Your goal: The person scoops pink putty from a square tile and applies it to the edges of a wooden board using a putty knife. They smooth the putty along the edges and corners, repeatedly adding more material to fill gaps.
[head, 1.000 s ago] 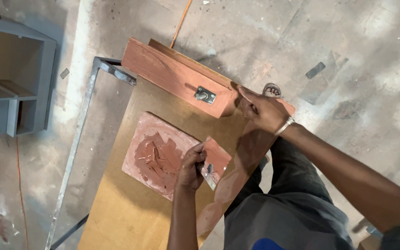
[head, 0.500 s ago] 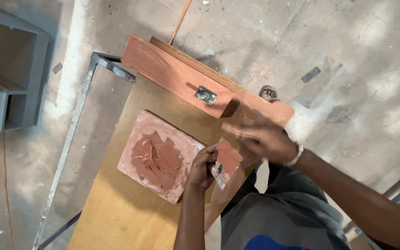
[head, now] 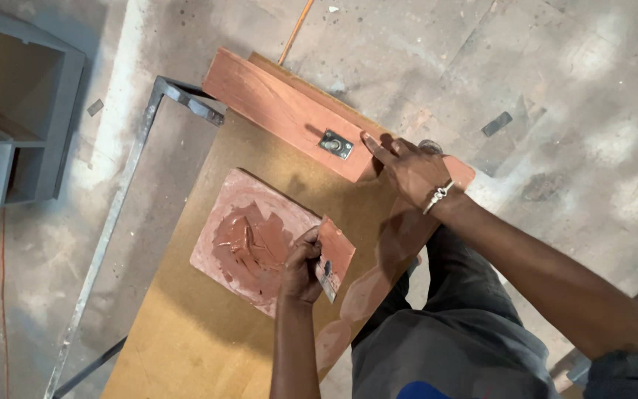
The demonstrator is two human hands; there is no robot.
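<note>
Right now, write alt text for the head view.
Seen from above, a left hand grips a paste-coated scraper beside a square board of reddish filler, while the right hand presses a red-brown wooden plank on a workbench.

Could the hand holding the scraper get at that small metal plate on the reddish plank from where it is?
Probably yes. The left hand grips the putty knife beside the square board of paste; bare tabletop lies between it and the metal plate. The right hand rests just beside the plate, not over it.
</note>
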